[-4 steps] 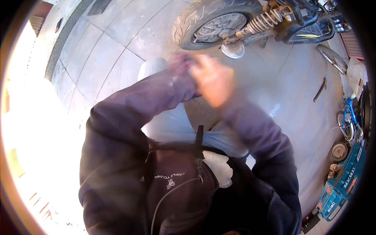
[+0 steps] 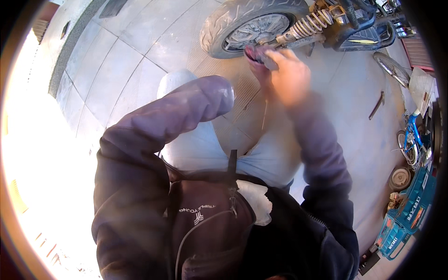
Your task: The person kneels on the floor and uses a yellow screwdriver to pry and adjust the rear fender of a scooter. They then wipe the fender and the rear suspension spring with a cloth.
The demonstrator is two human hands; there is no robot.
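My right hand, slightly blurred, is raised in front of the motorcycle wheel. Its fingers are closed on a crumpled, dark purplish, cloth-like piece whose exact kind I cannot make out. A thin light strand hangs below that hand. My left arm reaches across over my knee, and its sleeve ends in a cuff short of the wheel. No fingers show past that cuff, so the left hand is hidden. The wheel's tyre is dusty, and a coil spring shock absorber stands beside its hub.
A dark bar-like tool lies on the tiled floor at the right. Beyond it are a bicycle wheel, a small blue bicycle, a small round wheel and teal tool cases. A raised kerb runs along the left.
My right hand has moved right and slightly up, away from the left cuff, with the purplish piece in it. The left cuff now stands apart from it. The view has shifted slightly.
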